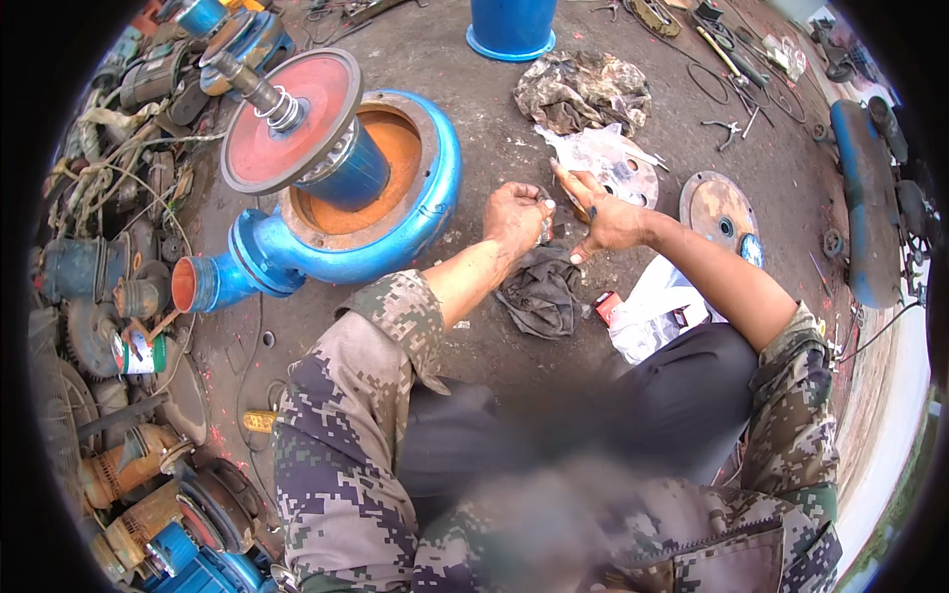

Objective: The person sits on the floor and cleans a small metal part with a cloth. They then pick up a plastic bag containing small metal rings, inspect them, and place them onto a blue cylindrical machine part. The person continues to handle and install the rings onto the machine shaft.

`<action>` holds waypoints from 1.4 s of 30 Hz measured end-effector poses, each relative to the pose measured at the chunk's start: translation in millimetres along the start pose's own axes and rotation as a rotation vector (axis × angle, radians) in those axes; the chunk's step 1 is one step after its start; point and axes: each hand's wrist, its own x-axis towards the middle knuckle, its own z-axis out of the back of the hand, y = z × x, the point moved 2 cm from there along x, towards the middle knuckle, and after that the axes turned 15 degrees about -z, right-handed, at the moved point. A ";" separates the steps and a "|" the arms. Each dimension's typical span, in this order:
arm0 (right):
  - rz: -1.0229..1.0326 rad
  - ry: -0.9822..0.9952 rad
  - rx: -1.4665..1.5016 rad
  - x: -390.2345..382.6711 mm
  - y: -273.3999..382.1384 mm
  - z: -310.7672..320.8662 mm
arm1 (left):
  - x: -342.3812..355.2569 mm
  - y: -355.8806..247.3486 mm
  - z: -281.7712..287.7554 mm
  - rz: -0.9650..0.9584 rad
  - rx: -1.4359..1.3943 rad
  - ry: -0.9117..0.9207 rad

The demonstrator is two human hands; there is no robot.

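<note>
My left hand [516, 217] is closed on a small silvery object [544, 225] whose shape is hard to make out. Beside it, my right hand [605, 215] has its fingers stretched out and apart, just in front of a round plate with holes [635, 181] partly covered by white plastic. A dark crumpled rag [539, 296] lies below both hands. To my left stands a blue pump casing [425, 188] with a rusty interior, carrying a red disc with a shaft [252, 148]. A rusty flanged plate [707, 198], a white cloth [643, 326] and a small red box [606, 308] lie on the right.
Piled motors and pump parts [138, 465] line the left side. A blue drum [509, 25] stands ahead, with a stained crumpled sheet [581, 89] before it. Scattered tools [732, 128] and a long blue cylinder [862, 198] are on the right of the dirty ground [445, 69].
</note>
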 end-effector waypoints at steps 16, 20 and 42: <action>-0.076 -0.109 -0.068 1.2 1.4 5.6 | -17.5 -18.9 -25.1 -0.123 -0.019 0.199; -0.212 -0.070 -0.174 5.6 17.7 -3.3 | -23.4 -10.4 -18.4 -0.157 -0.059 0.167; -0.170 0.241 -0.270 9.6 -38.5 -21.2 | -31.0 49.6 -5.0 0.082 0.456 0.316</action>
